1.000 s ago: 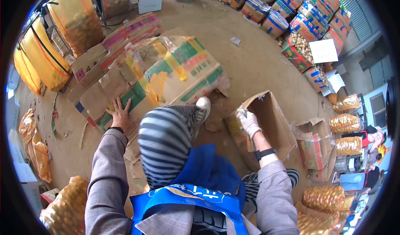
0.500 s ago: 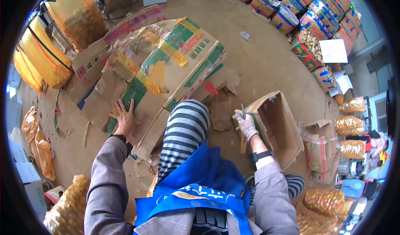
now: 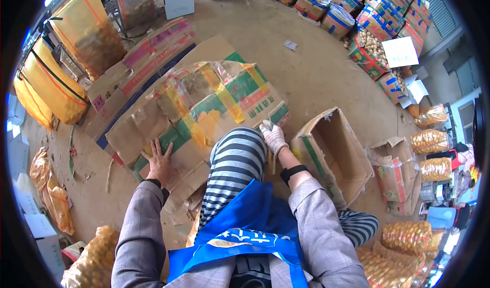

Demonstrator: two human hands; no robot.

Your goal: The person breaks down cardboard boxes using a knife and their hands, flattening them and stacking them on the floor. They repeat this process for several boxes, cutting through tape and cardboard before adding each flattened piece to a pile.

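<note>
A flattened cardboard box [image 3: 206, 122] with green bands and yellow tape lies on the floor in front of me, its surface creased. My left hand [image 3: 159, 163], bare, rests spread on the box's near left part. By my striped knee, my right hand [image 3: 274, 137] wears a pale glove and is closed at the box's near right edge. The thin pointed tool seen in it earlier is mostly hidden now. To the right of that hand, an open cardboard box [image 3: 334, 158] stands with its hollow inside showing.
More flattened cardboard [image 3: 153, 48] lies beyond the box. Yellow mesh bags [image 3: 89, 30] stand at left, and a filled bag [image 3: 94, 257] is at lower left. A torn carton [image 3: 393, 175] sits at right. Stacked cartons [image 3: 385, 20] fill the far right.
My right hand has moved left from beside the open box to the flattened box's edge. The flattened box's far side has come down and looks flatter. My left hand stays spread on it.
</note>
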